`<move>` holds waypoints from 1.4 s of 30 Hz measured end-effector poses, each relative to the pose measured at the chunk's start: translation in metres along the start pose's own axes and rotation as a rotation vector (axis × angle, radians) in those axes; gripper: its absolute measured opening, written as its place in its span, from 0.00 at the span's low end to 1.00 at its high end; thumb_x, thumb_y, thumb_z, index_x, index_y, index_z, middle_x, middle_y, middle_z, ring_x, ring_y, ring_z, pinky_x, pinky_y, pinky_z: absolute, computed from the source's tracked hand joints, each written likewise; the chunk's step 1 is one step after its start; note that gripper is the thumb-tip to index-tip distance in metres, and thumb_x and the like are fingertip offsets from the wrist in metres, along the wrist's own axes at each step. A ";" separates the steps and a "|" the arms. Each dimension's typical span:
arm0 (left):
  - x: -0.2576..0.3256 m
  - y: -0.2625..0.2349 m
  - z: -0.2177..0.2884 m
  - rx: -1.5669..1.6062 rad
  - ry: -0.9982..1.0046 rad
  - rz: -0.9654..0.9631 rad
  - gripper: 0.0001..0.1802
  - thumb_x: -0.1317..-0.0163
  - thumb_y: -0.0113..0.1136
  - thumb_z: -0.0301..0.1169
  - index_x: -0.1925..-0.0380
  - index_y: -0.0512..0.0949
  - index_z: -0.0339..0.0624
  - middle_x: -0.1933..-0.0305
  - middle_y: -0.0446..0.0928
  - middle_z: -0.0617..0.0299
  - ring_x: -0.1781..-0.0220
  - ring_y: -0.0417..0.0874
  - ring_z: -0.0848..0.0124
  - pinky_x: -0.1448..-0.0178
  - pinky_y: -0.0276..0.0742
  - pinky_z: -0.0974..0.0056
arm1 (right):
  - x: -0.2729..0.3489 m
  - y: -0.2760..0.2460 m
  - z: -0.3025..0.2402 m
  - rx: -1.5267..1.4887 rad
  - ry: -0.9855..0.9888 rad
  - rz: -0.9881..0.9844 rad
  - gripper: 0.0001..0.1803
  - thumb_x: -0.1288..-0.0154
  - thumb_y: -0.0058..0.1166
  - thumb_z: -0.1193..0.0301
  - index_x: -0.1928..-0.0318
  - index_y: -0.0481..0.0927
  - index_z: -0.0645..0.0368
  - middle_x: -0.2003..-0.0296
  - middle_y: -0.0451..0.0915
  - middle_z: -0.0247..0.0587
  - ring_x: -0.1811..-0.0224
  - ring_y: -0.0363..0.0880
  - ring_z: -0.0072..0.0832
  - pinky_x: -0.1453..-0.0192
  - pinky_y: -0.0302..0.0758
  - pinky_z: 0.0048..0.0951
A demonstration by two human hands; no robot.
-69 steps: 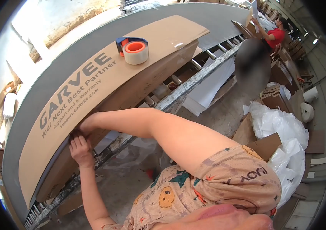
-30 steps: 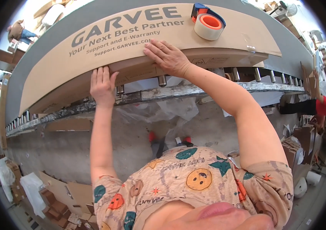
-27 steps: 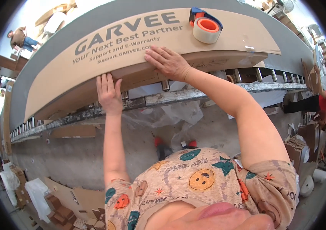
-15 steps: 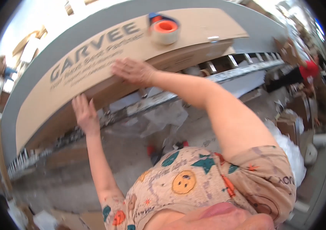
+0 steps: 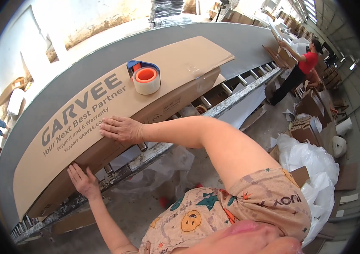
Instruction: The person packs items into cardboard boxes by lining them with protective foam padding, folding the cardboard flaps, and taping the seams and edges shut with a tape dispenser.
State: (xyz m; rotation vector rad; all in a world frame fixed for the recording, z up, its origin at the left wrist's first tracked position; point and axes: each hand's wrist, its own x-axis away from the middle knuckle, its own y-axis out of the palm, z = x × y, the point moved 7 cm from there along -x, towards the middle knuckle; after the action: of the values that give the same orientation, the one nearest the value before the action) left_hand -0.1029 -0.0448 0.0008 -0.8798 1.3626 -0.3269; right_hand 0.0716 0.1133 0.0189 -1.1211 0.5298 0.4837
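Hands both flat and open on my long cardboard box (image 5: pixel 116 106) — right hand (image 5: pixel 120 129) on its top edge, left hand (image 5: pixel 83 181) against the side, tape dispenser (image 5: pixel 145 78) sitting on top.

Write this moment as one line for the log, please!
left hand: flat on long cardboard box side | right hand: flat on top edge | tape dispenser: resting on box | box: on roller conveyor
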 end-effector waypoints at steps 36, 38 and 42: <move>-0.053 0.027 0.080 0.188 0.381 0.060 0.40 0.49 0.63 0.51 0.38 0.67 0.42 0.34 0.67 0.56 0.32 0.66 0.58 0.29 0.60 0.53 | -0.072 0.018 0.059 -0.226 0.488 -0.005 0.32 0.27 0.31 0.51 0.34 0.62 0.64 0.33 0.59 0.58 0.29 0.52 0.50 0.27 0.50 0.46; -0.047 0.027 0.079 0.217 0.374 0.034 0.37 0.45 0.60 0.51 0.39 0.68 0.42 0.35 0.67 0.56 0.33 0.66 0.58 0.30 0.59 0.52 | -0.058 0.040 0.047 -0.317 0.586 -0.283 0.34 0.26 0.30 0.51 0.32 0.59 0.63 0.31 0.55 0.58 0.27 0.47 0.52 0.25 0.45 0.46; -0.039 0.036 0.065 0.154 0.273 0.068 0.33 0.39 0.52 0.57 0.40 0.70 0.48 0.37 0.69 0.58 0.35 0.68 0.60 0.32 0.59 0.52 | -0.078 0.061 0.029 -0.160 0.272 -0.430 0.24 0.29 0.36 0.58 0.42 0.72 0.60 0.31 0.59 0.51 0.26 0.48 0.45 0.24 0.43 0.45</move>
State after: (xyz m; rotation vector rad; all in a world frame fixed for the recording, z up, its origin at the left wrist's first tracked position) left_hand -0.0607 0.0283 0.0004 -0.6762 1.5918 -0.5062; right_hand -0.0215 0.1547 0.0340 -1.4216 0.4719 -0.0031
